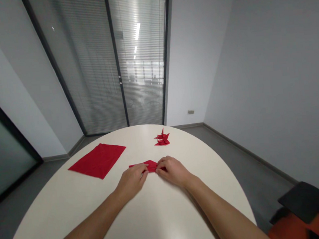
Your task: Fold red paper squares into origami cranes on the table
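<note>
A small piece of folded red paper (151, 166) lies on the white table, between both hands. My left hand (133, 179) is closed on its left part, with a pointed end showing beyond the fingers. My right hand (173, 169) pinches the right end, thumb and fingers together. The fingers cover much of both sides, so the exact folds are hard to make out. Farther back stand folded red paper figures (162, 138) with pointed tips, close together. To the left lies a flat red paper sheet (98, 161), with faint creases.
The round white table (162, 212) has its curved edge at the far side and right. A black and orange chair (305, 211) is at the lower right. Beyond the table are a glass door with blinds (143, 61) and grey walls.
</note>
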`<state>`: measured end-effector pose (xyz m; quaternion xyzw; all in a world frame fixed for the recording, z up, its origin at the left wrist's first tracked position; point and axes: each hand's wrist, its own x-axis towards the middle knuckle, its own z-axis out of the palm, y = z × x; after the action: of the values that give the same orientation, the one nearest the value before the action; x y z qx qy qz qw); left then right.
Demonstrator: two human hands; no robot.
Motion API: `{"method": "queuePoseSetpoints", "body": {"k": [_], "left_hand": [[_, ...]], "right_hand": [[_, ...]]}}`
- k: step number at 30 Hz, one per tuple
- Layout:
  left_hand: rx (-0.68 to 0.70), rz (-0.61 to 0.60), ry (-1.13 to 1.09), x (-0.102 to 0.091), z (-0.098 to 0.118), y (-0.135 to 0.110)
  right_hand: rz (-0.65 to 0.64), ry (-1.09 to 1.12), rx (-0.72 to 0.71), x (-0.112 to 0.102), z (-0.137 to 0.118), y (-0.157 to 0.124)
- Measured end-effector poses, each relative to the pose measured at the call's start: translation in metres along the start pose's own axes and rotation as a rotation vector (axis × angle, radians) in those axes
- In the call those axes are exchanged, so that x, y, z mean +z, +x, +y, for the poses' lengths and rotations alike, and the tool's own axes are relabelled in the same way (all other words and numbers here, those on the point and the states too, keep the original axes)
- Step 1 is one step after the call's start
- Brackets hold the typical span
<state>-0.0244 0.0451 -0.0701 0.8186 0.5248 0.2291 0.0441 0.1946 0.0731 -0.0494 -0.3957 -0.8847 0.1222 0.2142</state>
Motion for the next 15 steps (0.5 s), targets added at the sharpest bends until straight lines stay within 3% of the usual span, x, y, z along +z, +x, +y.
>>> {"method": "queuePoseSetpoints", "body": {"k": [7, 15], "left_hand": [[-0.039, -0.012, 0.019, -0.0001, -0.0001, 0.0014], [-0.054, -0.006, -0.028, 0.0036, -0.0056, 0.0005]], "right_hand": [[0.014, 0.071, 0.112, 0.0054, 0.0045, 0.0001], [0.009, 0.031, 0.037, 0.0062, 0.0064, -0.0014]]}}
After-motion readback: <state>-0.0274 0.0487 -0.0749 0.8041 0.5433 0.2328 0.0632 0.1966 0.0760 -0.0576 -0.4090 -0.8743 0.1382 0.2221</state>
